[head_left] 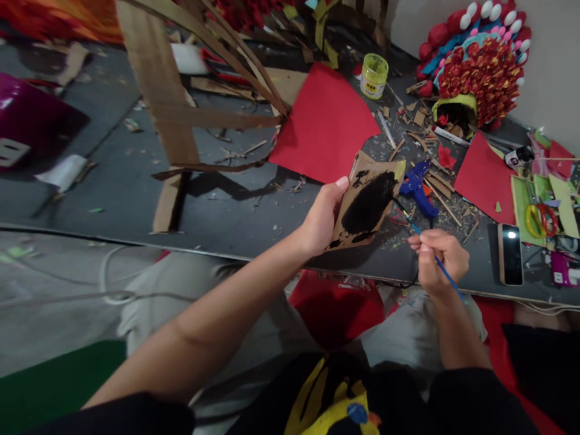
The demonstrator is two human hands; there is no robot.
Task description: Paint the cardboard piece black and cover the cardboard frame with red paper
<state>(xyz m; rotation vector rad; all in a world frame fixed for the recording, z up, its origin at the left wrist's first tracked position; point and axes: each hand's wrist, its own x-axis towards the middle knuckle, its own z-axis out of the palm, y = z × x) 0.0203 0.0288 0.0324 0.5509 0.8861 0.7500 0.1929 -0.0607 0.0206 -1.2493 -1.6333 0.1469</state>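
My left hand (322,214) grips the left edge of a piece of brown cardboard (378,167), thumb on top, holding it tilted over the table's front edge. A large black painted oval covers most of its face, with smaller black marks near the corners. In my right hand (438,260) is a thin blue paintbrush (415,228), pinched between thumb and fingers. Its dark tip is at the right edge of the cardboard; whether it touches, I cannot tell. Just beyond the brush lies a blue glue gun (420,188).
Red paper sheets (324,124) lie on the dark table (235,211). A cardboard strip frame (174,133) stands at left. Yellow paint jar (374,77), cardboard scraps (419,118), a phone (510,254), scissors (537,220) and a red flowered craft piece (483,75) are spread toward the right.
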